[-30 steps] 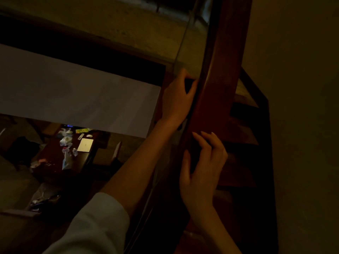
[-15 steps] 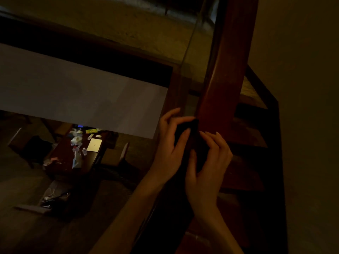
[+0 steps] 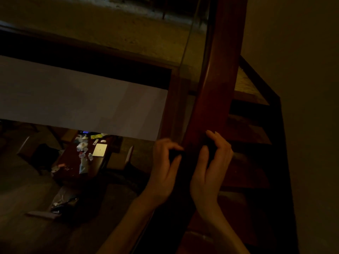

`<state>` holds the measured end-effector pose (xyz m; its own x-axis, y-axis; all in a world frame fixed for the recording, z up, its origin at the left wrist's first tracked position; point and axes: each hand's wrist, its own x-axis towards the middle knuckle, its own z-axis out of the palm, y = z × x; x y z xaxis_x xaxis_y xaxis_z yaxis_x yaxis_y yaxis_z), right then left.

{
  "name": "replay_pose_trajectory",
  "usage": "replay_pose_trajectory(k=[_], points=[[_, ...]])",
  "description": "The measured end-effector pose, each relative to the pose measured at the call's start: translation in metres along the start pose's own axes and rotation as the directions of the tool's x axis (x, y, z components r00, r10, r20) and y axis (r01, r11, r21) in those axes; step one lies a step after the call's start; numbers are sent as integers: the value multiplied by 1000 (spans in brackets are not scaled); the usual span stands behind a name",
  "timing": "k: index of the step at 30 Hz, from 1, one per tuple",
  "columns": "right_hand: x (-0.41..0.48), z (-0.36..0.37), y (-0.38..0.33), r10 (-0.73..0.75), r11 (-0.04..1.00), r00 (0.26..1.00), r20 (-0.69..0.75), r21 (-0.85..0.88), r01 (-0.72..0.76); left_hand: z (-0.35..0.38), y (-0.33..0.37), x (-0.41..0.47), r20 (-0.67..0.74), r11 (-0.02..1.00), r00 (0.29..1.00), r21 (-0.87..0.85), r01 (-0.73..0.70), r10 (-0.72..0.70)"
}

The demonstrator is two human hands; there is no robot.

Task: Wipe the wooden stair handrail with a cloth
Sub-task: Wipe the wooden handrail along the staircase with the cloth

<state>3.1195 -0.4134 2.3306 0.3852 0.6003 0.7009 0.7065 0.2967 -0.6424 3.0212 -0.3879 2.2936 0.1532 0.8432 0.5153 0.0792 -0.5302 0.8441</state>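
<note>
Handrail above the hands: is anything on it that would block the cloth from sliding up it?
Nothing visible does. The left hand and right hand grip the cloth at the handrail, and the wood above them runs bare to the picture's top edge.

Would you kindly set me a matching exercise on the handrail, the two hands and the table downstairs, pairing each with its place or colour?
1. wooden handrail
2. left hand
3. right hand
4. low table

A. strewn with small items, on the floor below
B. grips the dark cloth on the rail's stair side
C. reddish-brown, sloping up the view
D. grips the dark cloth on the rail's open side

Pairs: 1-C, 2-D, 3-B, 4-A.
</note>
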Motion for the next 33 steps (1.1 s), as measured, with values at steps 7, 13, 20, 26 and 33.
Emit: replay_pose_trajectory(k=[7, 13, 20, 26, 33], points=[[2, -3, -3, 83, 965, 989, -124, 258, -48, 15, 23, 44, -46, 965, 996, 257, -62, 76], [4, -2, 0, 170, 924, 978, -121, 365, -115, 35, 49, 140, -99, 862, 973, 489, -135, 208], [2, -6, 2, 266, 837, 963, -37, 505, -212, 19, 31, 48, -112, 887, 980, 451, -97, 164], [-4, -14, 3, 264, 810, 964, 30, 535, -238, -12, 35, -42, -19, 796, 999, 606, -11, 29], [-25, -46, 10, 168, 720, 969, 182, 649, -246, 31, 106, -48, -46, 924, 997, 380, -38, 60]])
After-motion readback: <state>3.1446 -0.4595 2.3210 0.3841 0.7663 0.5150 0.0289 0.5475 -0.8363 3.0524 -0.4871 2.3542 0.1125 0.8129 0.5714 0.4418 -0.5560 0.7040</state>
